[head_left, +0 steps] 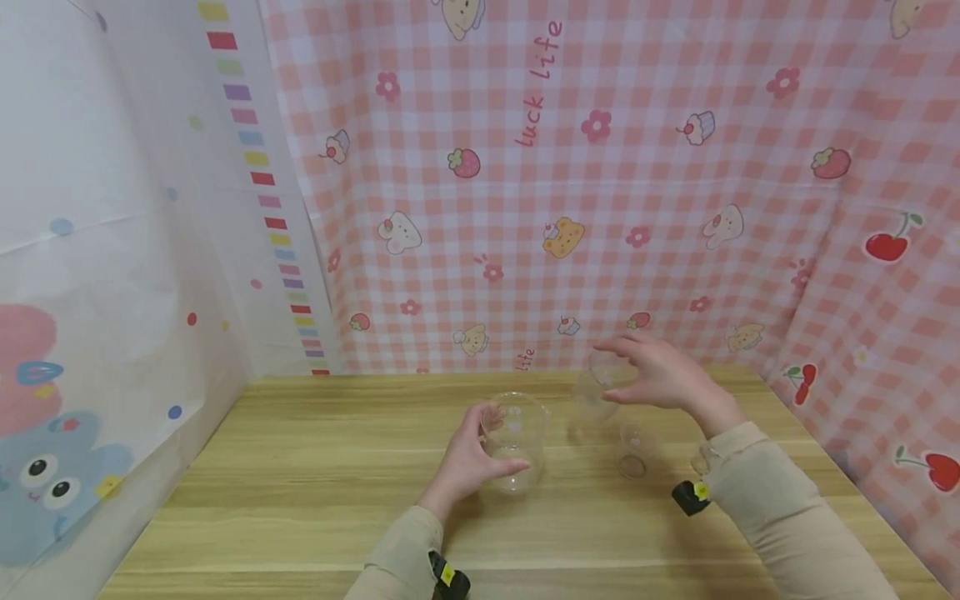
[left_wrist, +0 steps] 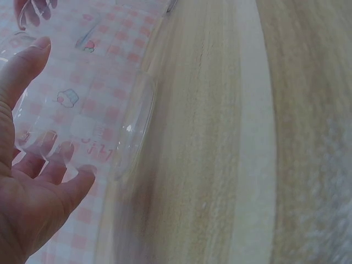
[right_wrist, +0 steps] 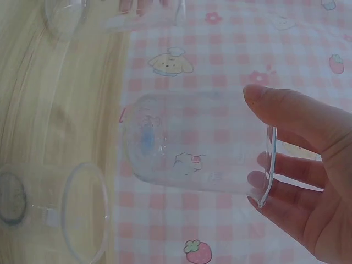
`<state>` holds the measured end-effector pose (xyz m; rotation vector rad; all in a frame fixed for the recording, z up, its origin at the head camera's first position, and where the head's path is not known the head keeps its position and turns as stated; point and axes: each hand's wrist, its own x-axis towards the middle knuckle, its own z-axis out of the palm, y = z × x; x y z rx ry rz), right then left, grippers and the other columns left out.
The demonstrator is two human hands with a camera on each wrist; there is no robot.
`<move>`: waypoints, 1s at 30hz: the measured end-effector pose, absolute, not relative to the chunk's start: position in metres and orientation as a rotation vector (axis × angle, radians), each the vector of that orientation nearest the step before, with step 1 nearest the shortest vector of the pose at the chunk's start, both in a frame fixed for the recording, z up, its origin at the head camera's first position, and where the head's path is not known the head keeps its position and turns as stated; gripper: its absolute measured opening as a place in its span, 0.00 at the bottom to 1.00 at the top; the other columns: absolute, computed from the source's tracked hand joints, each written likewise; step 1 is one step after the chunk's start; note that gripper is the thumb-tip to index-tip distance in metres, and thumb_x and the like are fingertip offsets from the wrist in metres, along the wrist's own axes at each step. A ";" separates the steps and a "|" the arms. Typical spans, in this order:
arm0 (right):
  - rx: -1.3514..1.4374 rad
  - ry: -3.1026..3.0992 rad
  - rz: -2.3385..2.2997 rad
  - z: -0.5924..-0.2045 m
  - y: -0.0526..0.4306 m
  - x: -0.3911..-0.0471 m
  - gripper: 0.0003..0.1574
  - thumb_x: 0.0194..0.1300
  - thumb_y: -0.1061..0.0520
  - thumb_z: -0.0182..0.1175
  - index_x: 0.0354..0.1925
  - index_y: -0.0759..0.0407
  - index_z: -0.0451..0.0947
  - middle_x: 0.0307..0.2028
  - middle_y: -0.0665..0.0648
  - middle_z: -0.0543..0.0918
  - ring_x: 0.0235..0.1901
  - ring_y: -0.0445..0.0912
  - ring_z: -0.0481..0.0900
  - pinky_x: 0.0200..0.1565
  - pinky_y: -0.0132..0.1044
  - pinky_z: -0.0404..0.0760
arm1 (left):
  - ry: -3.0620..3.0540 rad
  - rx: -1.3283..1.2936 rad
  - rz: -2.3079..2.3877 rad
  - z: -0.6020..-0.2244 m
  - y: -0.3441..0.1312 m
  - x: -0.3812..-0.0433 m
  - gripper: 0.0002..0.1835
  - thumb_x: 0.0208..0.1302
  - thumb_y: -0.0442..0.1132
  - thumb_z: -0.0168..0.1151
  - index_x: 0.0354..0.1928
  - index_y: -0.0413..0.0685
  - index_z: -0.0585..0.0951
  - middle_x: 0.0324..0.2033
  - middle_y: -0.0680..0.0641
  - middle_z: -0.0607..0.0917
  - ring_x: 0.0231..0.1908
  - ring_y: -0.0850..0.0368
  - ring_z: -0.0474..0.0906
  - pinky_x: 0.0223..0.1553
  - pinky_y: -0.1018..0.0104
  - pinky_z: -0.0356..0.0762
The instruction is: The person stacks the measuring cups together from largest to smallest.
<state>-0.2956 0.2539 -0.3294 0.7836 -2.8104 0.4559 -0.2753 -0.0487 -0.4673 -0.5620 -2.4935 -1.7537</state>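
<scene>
My left hand [head_left: 467, 462] wraps its thumb and fingers around the side of a wide clear beaker [head_left: 525, 442], which stands upright, its base at the tabletop. In the left wrist view the fingers show through the clear wall of this beaker [left_wrist: 82, 118]. Farther back and to the right, my right hand [head_left: 663, 375] grips a second clear beaker [right_wrist: 192, 143] by its rim, thumb on one side and fingers on the other. That beaker is held up above the table, base downward. A smaller clear beaker [head_left: 632, 458] stands on the table below the right hand.
Another small clear vessel [head_left: 701, 460] stands by the right sleeve, partly hidden by it. The wooden table [head_left: 300, 467] meets a pink checked cloth [head_left: 480, 208] at the back. Black wrist cameras sit on both sleeves.
</scene>
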 end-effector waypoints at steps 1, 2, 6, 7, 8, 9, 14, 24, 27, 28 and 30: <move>0.780 -2.812 0.458 -0.328 0.253 -0.295 0.43 0.54 0.48 0.76 0.65 0.57 0.73 0.58 0.64 0.76 0.52 0.58 0.78 0.48 0.57 0.80 | -2.496 -0.560 -1.752 -0.467 -0.049 -0.275 0.51 0.43 0.44 0.83 0.68 0.43 0.63 0.64 0.45 0.74 0.63 0.46 0.70 0.62 0.50 0.71; 0.776 -2.813 0.460 -0.327 0.253 -0.295 0.44 0.53 0.48 0.76 0.65 0.57 0.73 0.58 0.64 0.76 0.52 0.58 0.78 0.48 0.57 0.80 | -2.497 -0.559 -1.750 -0.467 -0.049 -0.275 0.51 0.43 0.44 0.83 0.68 0.43 0.63 0.64 0.45 0.74 0.63 0.47 0.70 0.62 0.50 0.71; 0.783 -2.801 0.474 -0.323 0.251 -0.293 0.44 0.53 0.48 0.76 0.65 0.58 0.73 0.58 0.64 0.76 0.52 0.58 0.78 0.48 0.57 0.80 | -2.494 -0.563 -1.750 -0.467 -0.049 -0.276 0.51 0.43 0.44 0.83 0.68 0.43 0.63 0.64 0.45 0.74 0.62 0.46 0.70 0.62 0.50 0.71; 0.784 -2.798 0.480 -0.322 0.251 -0.293 0.44 0.53 0.48 0.76 0.65 0.58 0.73 0.58 0.64 0.76 0.52 0.59 0.78 0.48 0.57 0.80 | -2.492 -0.565 -1.750 -0.467 -0.049 -0.276 0.51 0.44 0.44 0.83 0.68 0.43 0.63 0.64 0.44 0.74 0.62 0.46 0.70 0.62 0.49 0.71; 0.791 -2.793 0.488 -0.321 0.250 -0.292 0.44 0.53 0.48 0.76 0.65 0.58 0.73 0.58 0.64 0.76 0.52 0.59 0.78 0.48 0.57 0.81 | -2.490 -0.568 -1.750 -0.467 -0.049 -0.276 0.51 0.44 0.44 0.83 0.68 0.42 0.63 0.64 0.44 0.74 0.62 0.45 0.70 0.62 0.49 0.71; 0.799 -2.789 0.497 -0.320 0.250 -0.292 0.44 0.53 0.48 0.76 0.66 0.58 0.73 0.58 0.64 0.76 0.52 0.59 0.78 0.48 0.57 0.81 | -2.490 -0.570 -1.751 -0.467 -0.049 -0.276 0.51 0.44 0.44 0.83 0.68 0.42 0.63 0.64 0.44 0.74 0.62 0.45 0.70 0.62 0.49 0.71; 0.828 -2.780 0.526 -0.314 0.247 -0.290 0.45 0.54 0.48 0.76 0.67 0.58 0.71 0.60 0.64 0.75 0.52 0.59 0.79 0.48 0.56 0.81 | -2.487 -0.581 -1.751 -0.468 -0.049 -0.277 0.49 0.46 0.42 0.82 0.68 0.41 0.63 0.64 0.43 0.73 0.63 0.43 0.70 0.61 0.47 0.71; 0.876 -2.739 0.566 -0.305 0.241 -0.286 0.44 0.54 0.49 0.76 0.66 0.57 0.72 0.60 0.64 0.75 0.51 0.58 0.79 0.48 0.55 0.81 | -2.479 -0.587 -1.754 -0.469 -0.049 -0.277 0.48 0.46 0.41 0.82 0.67 0.41 0.64 0.64 0.44 0.74 0.63 0.44 0.70 0.62 0.46 0.70; 0.879 -2.734 0.574 -0.303 0.239 -0.285 0.45 0.54 0.49 0.76 0.66 0.56 0.72 0.61 0.62 0.75 0.51 0.57 0.79 0.49 0.54 0.81 | -2.471 -0.585 -1.762 -0.468 -0.049 -0.277 0.48 0.45 0.41 0.82 0.67 0.41 0.64 0.64 0.43 0.74 0.63 0.44 0.70 0.63 0.45 0.69; 0.880 -2.732 0.578 -0.302 0.238 -0.285 0.44 0.53 0.49 0.76 0.66 0.56 0.72 0.61 0.62 0.75 0.51 0.56 0.79 0.49 0.54 0.81 | -2.470 -0.585 -1.764 -0.469 -0.049 -0.277 0.48 0.45 0.41 0.82 0.67 0.41 0.64 0.64 0.43 0.74 0.63 0.44 0.69 0.63 0.45 0.69; 0.887 -2.725 0.591 -0.300 0.236 -0.283 0.44 0.53 0.49 0.77 0.66 0.55 0.73 0.61 0.61 0.75 0.51 0.56 0.80 0.49 0.54 0.81 | -2.468 -0.587 -1.768 -0.469 -0.049 -0.277 0.48 0.45 0.40 0.82 0.67 0.41 0.64 0.64 0.43 0.74 0.63 0.43 0.69 0.63 0.45 0.69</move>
